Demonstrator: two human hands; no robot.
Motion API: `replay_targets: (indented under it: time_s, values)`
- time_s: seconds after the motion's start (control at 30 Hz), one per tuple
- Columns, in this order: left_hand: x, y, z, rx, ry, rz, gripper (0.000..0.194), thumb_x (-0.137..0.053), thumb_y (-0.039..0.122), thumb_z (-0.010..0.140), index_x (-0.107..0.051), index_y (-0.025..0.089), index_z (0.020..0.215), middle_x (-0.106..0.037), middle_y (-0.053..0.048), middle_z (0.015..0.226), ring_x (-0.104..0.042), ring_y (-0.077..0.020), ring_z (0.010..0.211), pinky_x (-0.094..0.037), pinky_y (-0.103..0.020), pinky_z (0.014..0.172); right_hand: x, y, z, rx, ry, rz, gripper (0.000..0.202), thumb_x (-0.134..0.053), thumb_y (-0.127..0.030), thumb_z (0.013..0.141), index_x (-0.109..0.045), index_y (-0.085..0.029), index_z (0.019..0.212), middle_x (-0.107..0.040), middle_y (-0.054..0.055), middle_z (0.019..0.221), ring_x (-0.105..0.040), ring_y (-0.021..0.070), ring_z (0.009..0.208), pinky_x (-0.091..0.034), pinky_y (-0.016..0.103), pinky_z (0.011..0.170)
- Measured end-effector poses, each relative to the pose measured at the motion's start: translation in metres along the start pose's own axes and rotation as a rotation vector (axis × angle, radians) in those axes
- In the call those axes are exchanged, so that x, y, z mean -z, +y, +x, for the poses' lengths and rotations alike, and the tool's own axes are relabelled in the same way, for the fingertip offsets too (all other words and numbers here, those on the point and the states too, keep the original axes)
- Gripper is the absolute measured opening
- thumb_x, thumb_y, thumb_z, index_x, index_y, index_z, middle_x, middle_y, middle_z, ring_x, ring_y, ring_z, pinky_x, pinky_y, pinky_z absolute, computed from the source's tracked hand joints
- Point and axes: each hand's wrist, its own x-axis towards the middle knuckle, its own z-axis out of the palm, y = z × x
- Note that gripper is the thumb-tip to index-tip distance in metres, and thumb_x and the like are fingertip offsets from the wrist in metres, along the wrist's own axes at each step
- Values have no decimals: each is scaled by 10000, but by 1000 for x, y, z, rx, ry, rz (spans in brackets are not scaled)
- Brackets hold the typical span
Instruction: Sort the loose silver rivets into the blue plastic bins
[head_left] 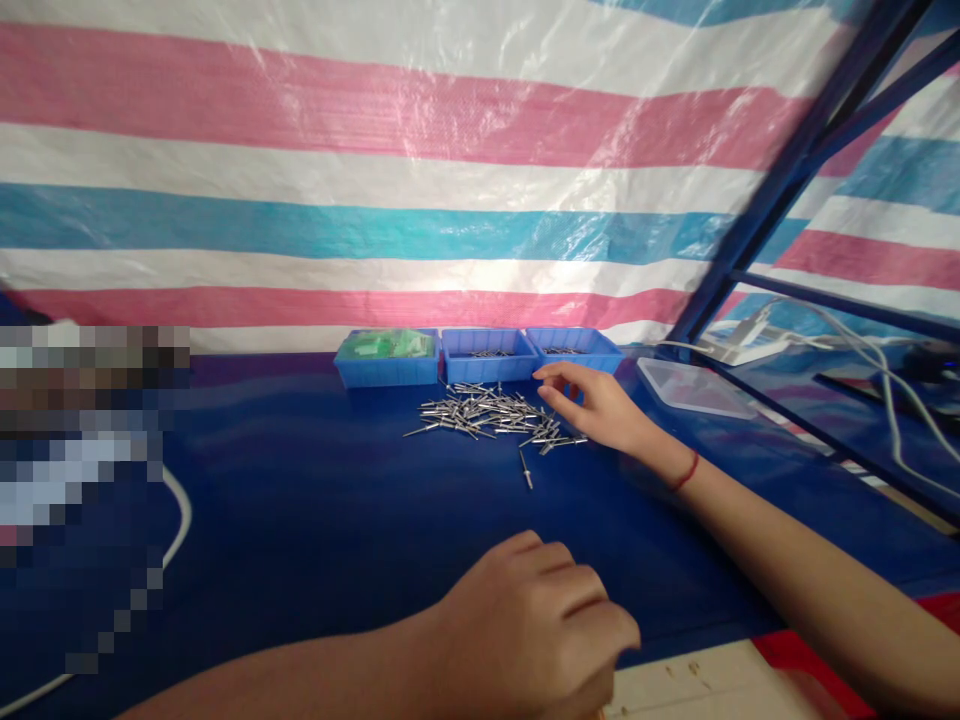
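A loose pile of silver blind rivets [480,410] lies on the blue tabletop [315,540]. One single rivet [527,470] rests apart, in front of the pile. My right hand [596,400], with a red string at the wrist, hovers at the pile's right end, just in front of the right blue bin [592,362]. Its thumb and forefinger are apart, and nothing shows between them. Close to the near table edge is my left hand [555,620], its back towards me. The fingers are curled closed; whatever may be inside them is hidden.
Beside the right bin stand a middle blue bin [487,368] holding some rivets and a left blue bin [386,370] with green bags. A clear plastic lid [697,388] lies at right, near white cables and a blue metal frame [787,180]. A striped sheet hangs behind.
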Motion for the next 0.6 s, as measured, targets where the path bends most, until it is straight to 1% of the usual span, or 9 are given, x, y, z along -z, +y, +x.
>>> replay_targets:
  time_s: [0.1,0.17,0.23,0.27,0.33,0.4,0.47,0.53,0.6]
  values:
    - [-2,7,2,-83,-98,46,102,-489,234,873,-574,198,829,-612,17,714,-518,-129,635,-331,-283,561,5,-3,-2,23,-42,30,178,-491,-238,854,-641,-158,906,-673,48,815,-603,147,692,-448,266,614]
    - [-2,8,2,-76,-118,54,100,-485,240,876,-568,200,838,-607,17,716,-515,-133,644,-331,-284,568,9,-8,-4,76,-139,72,152,-500,-160,818,-652,-165,827,-679,44,834,-606,139,711,-450,258,624]
    - [-1,9,3,-75,-115,52,88,-489,232,868,-567,201,842,-605,18,714,-508,-133,638,-324,-282,567,13,-14,-6,158,-266,119,146,-522,-128,790,-659,-173,810,-679,34,822,-603,134,726,-456,260,652]
    - [-1,9,3,-80,-109,48,86,-491,229,866,-570,201,845,-606,18,713,-503,-131,632,-319,-280,565,14,-18,-7,200,-322,129,126,-545,-142,786,-664,-176,816,-680,30,818,-601,135,738,-457,266,675]
    - [-2,10,3,-86,-95,35,95,-490,231,871,-579,203,859,-611,20,714,-498,-128,624,-315,-277,561,15,-26,-10,257,-395,111,87,-605,-234,791,-667,-179,818,-677,27,800,-591,140,744,-447,278,699]
    - [-5,12,3,-86,-91,24,115,-487,257,889,-589,209,866,-623,25,725,-502,-126,624,-317,-277,557,13,-35,-12,276,-432,39,195,-635,-366,786,-654,-172,763,-652,23,729,-568,144,705,-425,277,667]
    - [-10,15,2,-74,-79,-9,138,-498,298,899,-599,214,856,-637,30,730,-514,-121,627,-326,-273,555,9,-41,-13,289,-456,-51,293,-621,-442,788,-619,-168,683,-611,21,653,-538,146,659,-393,275,625]
    - [-15,18,-5,-21,-38,-108,124,-514,286,897,-614,220,864,-655,31,735,-546,-110,648,-365,-259,584,6,-46,-15,308,-473,-127,312,-604,-435,802,-584,-170,638,-583,19,617,-518,148,637,-374,284,630]
    - [-20,24,-17,100,21,-282,134,-505,203,889,-628,235,930,-675,22,761,-588,-104,694,-426,-244,656,2,-48,-17,324,-486,-169,274,-581,-364,823,-563,-175,625,-573,18,613,-507,145,628,-365,292,653]
